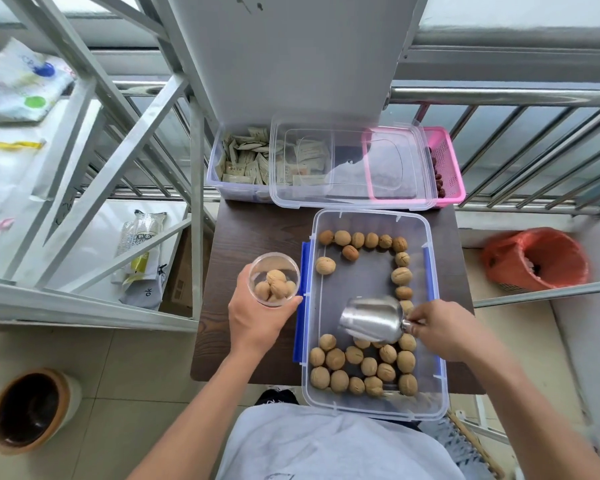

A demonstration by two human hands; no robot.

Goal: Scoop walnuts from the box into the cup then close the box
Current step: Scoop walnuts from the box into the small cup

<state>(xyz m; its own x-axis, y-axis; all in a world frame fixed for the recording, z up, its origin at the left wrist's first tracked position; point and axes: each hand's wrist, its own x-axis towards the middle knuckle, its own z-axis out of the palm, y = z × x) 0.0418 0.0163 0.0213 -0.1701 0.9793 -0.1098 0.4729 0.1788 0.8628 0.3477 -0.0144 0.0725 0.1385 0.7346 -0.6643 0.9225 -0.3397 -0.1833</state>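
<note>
**Scooping at the dark table [253, 230]**

The open clear box [371, 213] overhangs the table's near edge, and bare tabletop lies to its left. Walnuts [361, 367] ring its floor. The left hand [253, 320] grips the part-filled cup [257, 263] at the box's left rim. The right hand [444, 327] pinches the handle of the metal scoop [371, 318] inside the box. The print on the far sachets [246, 161] is unreadable.

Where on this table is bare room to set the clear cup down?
Bare dark brown table lies left of the clear blue-latched walnut box, between the clear plastic cup and the clear packet box behind. The back edge is crowded: packet box, clear lid, pink basket.
</note>
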